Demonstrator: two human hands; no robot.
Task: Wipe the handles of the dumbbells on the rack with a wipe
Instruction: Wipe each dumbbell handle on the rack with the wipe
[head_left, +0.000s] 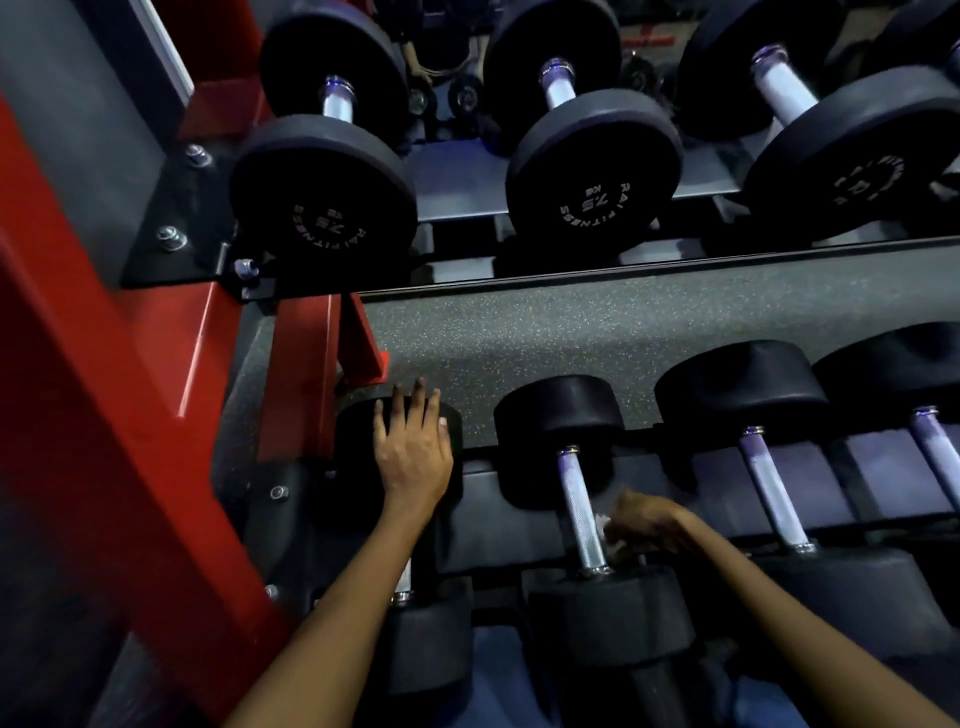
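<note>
Left hand (413, 447) flat on dumbbell head (363, 436), right hand (641, 525) clutching wipe (602, 521) beside handle (582, 512); "RAI FITNESS 7.5" plates (592, 202) above.

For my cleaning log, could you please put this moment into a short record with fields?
setting: red-framed dumbbell rack, two tiers in view
upper tier: black dumbbells, two marked 7.5
left hand: fingers straight, resting on the far head of the leftmost lower dumbbell
right hand: curled round a white wipe
wipe position: beside the steel handle of the second lower dumbbell, near its close end; contact unclear
floor: speckled grey mat between the tiers
</note>
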